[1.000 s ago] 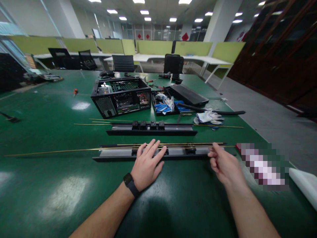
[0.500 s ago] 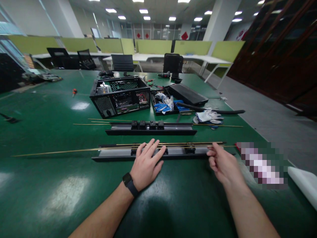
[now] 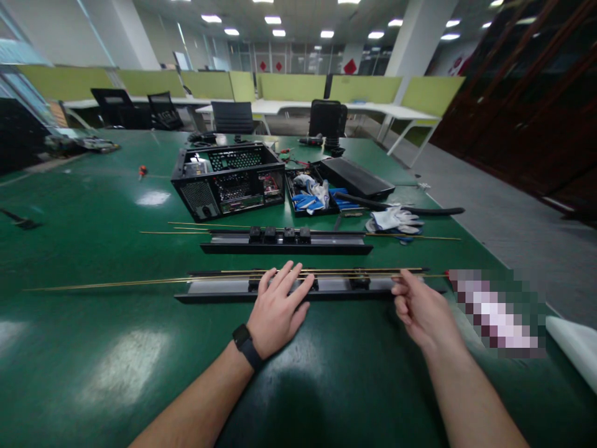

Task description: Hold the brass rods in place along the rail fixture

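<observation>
My left hand (image 3: 278, 311), a dark watch on its wrist, lies with fingers spread over the near black channel (image 3: 209, 298) and the thin brass rods (image 3: 116, 284) running along it. Toward the channel's right end, my right hand (image 3: 423, 310) is closed in a pinch on a rod; its fingertips partly hide the grip. The rods stick out well past the left end. Inside the channel sit black blocks (image 3: 360, 279), some covered by my left hand. Behind it, a second black channel (image 3: 286, 249) holds several black blocks (image 3: 289, 234), with more thin rods beside it.
An open black computer case (image 3: 228, 180) stands farther back, near a tray with blue-and-white gloves (image 3: 311, 196). More gloves (image 3: 396, 219) and a black tube (image 3: 420, 210) lie to the right. A blurred-out item (image 3: 497, 314) and a white object (image 3: 576, 348) sit at the right edge.
The view has shifted very slightly. Both hands keep practically the same place and pose on the near channel and its rods.
</observation>
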`<state>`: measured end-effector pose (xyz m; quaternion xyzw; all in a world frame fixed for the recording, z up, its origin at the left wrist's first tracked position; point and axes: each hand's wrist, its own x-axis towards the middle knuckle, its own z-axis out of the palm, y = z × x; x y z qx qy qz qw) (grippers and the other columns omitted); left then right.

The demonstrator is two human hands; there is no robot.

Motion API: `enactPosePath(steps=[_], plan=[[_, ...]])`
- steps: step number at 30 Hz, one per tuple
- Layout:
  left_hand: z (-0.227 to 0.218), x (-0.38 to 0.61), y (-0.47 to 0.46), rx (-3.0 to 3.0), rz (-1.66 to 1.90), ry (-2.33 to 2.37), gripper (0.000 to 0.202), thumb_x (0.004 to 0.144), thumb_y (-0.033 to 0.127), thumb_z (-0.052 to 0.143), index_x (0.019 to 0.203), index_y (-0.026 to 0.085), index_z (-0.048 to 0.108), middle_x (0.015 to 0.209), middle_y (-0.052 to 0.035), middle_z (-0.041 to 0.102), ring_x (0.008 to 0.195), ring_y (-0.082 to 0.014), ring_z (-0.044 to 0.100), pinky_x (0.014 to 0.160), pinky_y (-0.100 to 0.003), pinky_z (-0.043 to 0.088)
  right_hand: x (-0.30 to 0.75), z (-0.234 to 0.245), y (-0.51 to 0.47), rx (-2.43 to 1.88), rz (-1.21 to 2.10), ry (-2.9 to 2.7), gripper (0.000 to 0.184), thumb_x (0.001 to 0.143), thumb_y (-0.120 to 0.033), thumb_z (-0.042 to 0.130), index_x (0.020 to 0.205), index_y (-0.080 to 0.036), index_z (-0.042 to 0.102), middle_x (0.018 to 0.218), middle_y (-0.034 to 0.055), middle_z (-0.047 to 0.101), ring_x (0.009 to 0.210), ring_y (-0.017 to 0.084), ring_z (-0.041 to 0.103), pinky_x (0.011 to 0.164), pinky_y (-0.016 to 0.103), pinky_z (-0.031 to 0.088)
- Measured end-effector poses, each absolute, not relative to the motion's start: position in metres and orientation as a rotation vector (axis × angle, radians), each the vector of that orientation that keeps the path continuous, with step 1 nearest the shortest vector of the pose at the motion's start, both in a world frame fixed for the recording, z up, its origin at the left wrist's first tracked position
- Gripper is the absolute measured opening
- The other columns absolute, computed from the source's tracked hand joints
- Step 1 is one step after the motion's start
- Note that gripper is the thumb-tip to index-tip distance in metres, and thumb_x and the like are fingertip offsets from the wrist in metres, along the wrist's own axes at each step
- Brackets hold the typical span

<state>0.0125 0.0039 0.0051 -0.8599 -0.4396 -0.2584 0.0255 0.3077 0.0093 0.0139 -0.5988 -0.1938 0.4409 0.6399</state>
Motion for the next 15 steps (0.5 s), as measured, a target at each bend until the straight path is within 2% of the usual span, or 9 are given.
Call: enactPosePath(steps=[5,10,15], plan=[[0.005,0.013,0.004,-2.659,-0.788,-1.358,0.050,0.094,0.030,0.056,0.144,0.027,0.050,0.155,-0.0101,0.044,0.145,-0.0295,0.036,0.117,-0.053,0.026,0.302,0.013,0.008,-1.319,1.118,-0.534,0.035,0.065,-0.037,0.086,0.081,-0.013,0.068,0.062,0.0001,0.061,0.032,0.004,0.038,0.023,0.015,0.021],[0.005,0.012,0.003,-2.657,-0.785,-1.359,0.050,0.095,0.030,0.055,0.145,0.028,0.049,0.155,-0.0094,0.043,0.146,-0.0285,0.034,0.118,-0.052,0.025,0.314,0.011,0.011,-1.342,0.904,-0.400,0.024,0.070,-0.032,0.081,0.075,-0.014,0.066,0.055,-0.0033,0.055,0.032,0.005,0.038,0.023,0.015,0.022],[0.004,0.012,0.004,-2.650,-0.792,-1.357,0.051,0.095,0.031,0.055,0.145,0.028,0.049,0.155,-0.0090,0.044,0.146,-0.0291,0.035,0.118,-0.052,0.025,0.306,0.015,0.008,-1.352,1.013,-0.452,0.032,0.071,-0.040,0.082,0.079,-0.013,0.067,0.060,0.0004,0.061,0.031,0.005,0.038,0.022,0.015,0.020]])
